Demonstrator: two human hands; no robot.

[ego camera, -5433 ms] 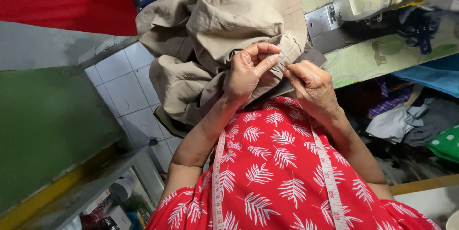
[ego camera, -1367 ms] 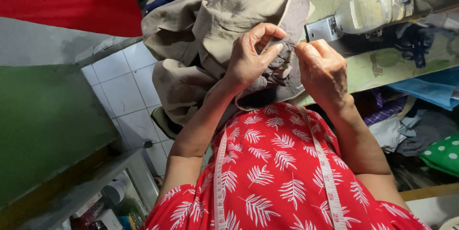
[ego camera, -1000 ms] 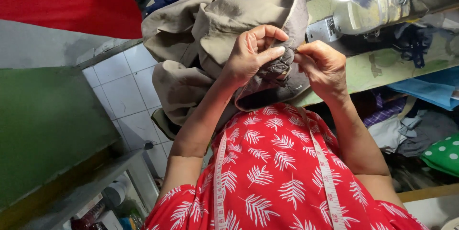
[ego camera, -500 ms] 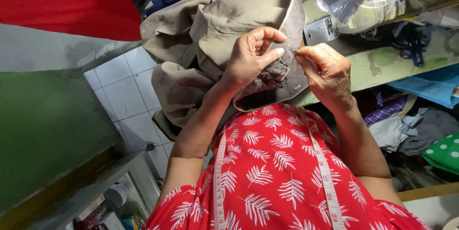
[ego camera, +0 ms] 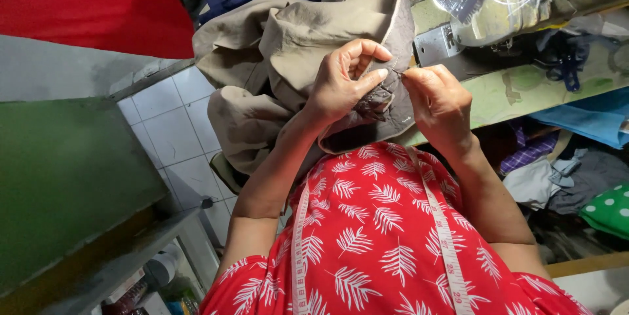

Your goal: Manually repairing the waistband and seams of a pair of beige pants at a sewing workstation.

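Khaki garment (ego camera: 288,46), a big crumpled heap of beige cloth, hangs from the green tabletop (ego camera: 524,86) down toward the person's lap, so its weight rests on the tabletop's edge and only one small part has to be lifted for close work. That part is a grey quilted lining (ego camera: 386,109) with a pale piped edge, turned outward to face the camera. The left hand (ego camera: 344,82) is closed on a bunched fold of this lining, thumb and forefinger pinching it taut and raised. The right hand (ego camera: 439,105) sits just beside it, fingertips pinched shut at the fold's edge, seemingly on a thread or needle too fine to make out. A sewing machine (ego camera: 485,23) stands behind the hands, and a measuring tape (ego camera: 445,243) drapes over the red leaf-print dress (ego camera: 380,249).
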